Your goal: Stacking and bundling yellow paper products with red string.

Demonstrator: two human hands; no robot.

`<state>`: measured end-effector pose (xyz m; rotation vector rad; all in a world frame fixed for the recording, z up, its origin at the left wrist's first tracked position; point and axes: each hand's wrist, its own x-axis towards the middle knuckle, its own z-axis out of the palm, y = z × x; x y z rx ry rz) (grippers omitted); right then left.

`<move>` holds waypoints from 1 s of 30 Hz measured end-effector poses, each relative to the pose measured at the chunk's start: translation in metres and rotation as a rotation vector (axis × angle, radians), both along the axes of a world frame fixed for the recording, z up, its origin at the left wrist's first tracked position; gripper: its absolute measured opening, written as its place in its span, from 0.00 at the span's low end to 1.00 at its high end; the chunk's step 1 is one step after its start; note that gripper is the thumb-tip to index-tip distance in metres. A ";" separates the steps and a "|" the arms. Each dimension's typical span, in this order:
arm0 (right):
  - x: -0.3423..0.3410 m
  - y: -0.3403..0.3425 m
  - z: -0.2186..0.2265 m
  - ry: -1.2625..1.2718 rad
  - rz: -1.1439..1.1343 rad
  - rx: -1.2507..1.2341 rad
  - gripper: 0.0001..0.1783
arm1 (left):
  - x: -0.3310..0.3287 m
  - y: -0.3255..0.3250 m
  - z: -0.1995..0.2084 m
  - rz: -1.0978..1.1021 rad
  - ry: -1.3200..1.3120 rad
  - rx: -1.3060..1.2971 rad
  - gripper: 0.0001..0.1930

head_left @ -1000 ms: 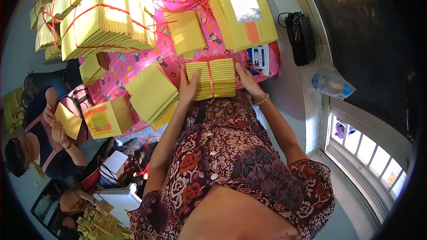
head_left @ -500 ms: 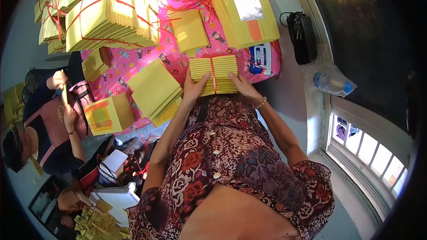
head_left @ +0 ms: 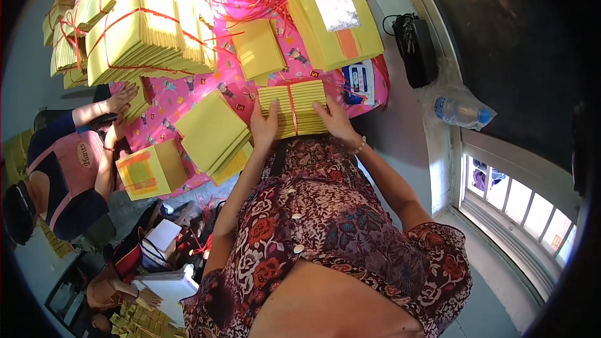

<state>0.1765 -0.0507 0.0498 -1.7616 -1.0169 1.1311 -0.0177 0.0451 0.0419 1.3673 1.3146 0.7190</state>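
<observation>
Near the edge of the pink-covered counter (head_left: pixel 164 97), just in front of the person's lap, a bundle of folded yellow sheets (head_left: pixel 310 112) is sitting with a red tie (head_left: pixel 292 103) around its middle. The left hand (head_left: pixel 264 124) and right hand (head_left: pixel 339 124) are clasping opposite sides, thumbs on top, other fingers partly hidden. The step in hand is seemingly squaring the layers; the next move is probably calling for even pressure from both sides.

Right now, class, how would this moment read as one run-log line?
left hand: holds bundle, left side | right hand: holds bundle, right side | red tie: around bundle | co-worker's hand: at small stack
</observation>
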 end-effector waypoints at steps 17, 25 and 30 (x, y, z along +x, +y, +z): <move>0.020 0.023 -0.009 -0.128 -0.138 -0.094 0.27 | -0.003 0.001 0.000 -0.036 0.012 -0.009 0.31; 0.027 0.015 -0.039 0.659 -0.296 -0.193 0.35 | 0.010 0.017 0.035 0.183 -0.288 -0.596 0.36; 0.004 0.018 -0.005 0.812 -0.264 -0.099 0.37 | 0.004 0.012 0.032 0.162 -0.345 -0.473 0.39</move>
